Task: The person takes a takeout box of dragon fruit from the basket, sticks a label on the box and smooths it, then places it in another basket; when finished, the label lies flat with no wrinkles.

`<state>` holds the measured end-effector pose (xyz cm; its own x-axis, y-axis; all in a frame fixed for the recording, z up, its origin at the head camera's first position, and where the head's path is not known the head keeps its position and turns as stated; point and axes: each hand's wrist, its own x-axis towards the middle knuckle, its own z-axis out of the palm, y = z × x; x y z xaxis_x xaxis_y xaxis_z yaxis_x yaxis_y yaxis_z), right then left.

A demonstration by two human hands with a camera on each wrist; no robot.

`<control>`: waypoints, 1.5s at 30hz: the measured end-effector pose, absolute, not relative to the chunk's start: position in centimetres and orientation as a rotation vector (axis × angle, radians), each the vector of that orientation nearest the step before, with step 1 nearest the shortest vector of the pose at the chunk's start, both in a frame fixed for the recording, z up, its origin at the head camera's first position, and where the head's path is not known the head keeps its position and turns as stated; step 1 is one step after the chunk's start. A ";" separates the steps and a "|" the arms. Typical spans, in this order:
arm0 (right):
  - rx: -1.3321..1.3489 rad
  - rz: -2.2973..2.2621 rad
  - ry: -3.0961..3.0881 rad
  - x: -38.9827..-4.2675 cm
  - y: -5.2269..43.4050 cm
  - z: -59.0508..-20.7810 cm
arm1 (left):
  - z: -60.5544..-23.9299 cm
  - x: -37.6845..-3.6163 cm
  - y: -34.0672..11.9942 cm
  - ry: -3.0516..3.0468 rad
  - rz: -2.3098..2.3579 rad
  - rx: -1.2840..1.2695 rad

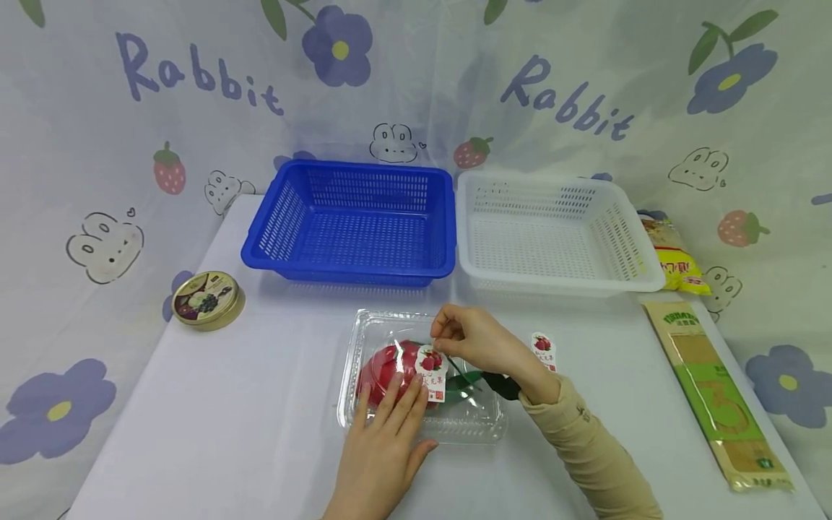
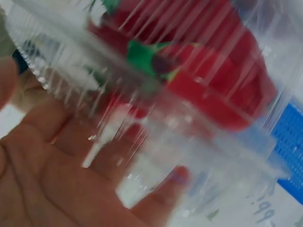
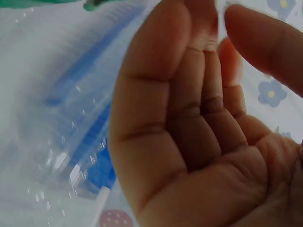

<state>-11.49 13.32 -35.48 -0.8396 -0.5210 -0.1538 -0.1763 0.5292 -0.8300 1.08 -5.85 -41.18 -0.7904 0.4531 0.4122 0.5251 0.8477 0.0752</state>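
Note:
A clear plastic box (image 1: pixel 477 431) lies lid-down-shut in front of me, with red, dragon-fruit-like produce (image 1: pixel 377 365) and green leaves (image 1: pixel 463 383) showing through it. On its top is a white label (image 1: pixel 432 372) printed with red fruit. My left hand (image 1: pixel 383 448) rests on the lid with fingers spread and straight, fingertips beside the label. Just past the label's upper edge hovers my right hand (image 1: pixel 484 343), fingers loosely bent. The right wrist view shows its thumb (image 3: pixel 265 42) apart from the fingers, with nothing between them.
Behind the box stand a blue basket (image 1: pixel 351 273) and a white basket (image 1: pixel 559 280). A round gold tin (image 1: pixel 208 300) sits at left. On the right are a yellow packet (image 1: pixel 679 267) and a long noodle packet (image 1: pixel 715 397). A second label (image 1: pixel 543 349) lies beside my right wrist.

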 end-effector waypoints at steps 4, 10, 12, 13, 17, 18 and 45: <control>-0.627 -1.195 2.420 -10.6 13.8 -35.3 | -40.7 1.5 -5.9 -2.694 -0.266 -0.630; -0.727 -1.132 2.537 -7.7 14.1 -35.2 | -40.1 1.0 -5.8 -2.695 -0.292 -0.621; -0.779 -1.101 2.603 -6.5 14.0 -35.3 | -39.9 0.7 -5.7 -2.687 -0.303 -0.621; -0.805 -1.068 2.652 -6.0 14.0 -35.5 | -39.8 0.6 -5.7 -2.689 -0.304 -0.617; -0.888 -0.897 2.897 -4.4 13.6 -36.0 | -39.0 0.4 -5.3 -2.708 -0.297 -0.589; -0.892 -0.852 2.964 -4.2 13.5 -36.2 | -38.7 0.4 -5.2 -2.719 -0.293 -0.580; -0.612 -0.509 3.133 -2.5 11.7 -39.5 | -39.4 -1.8 -2.7 -2.785 -0.282 -0.495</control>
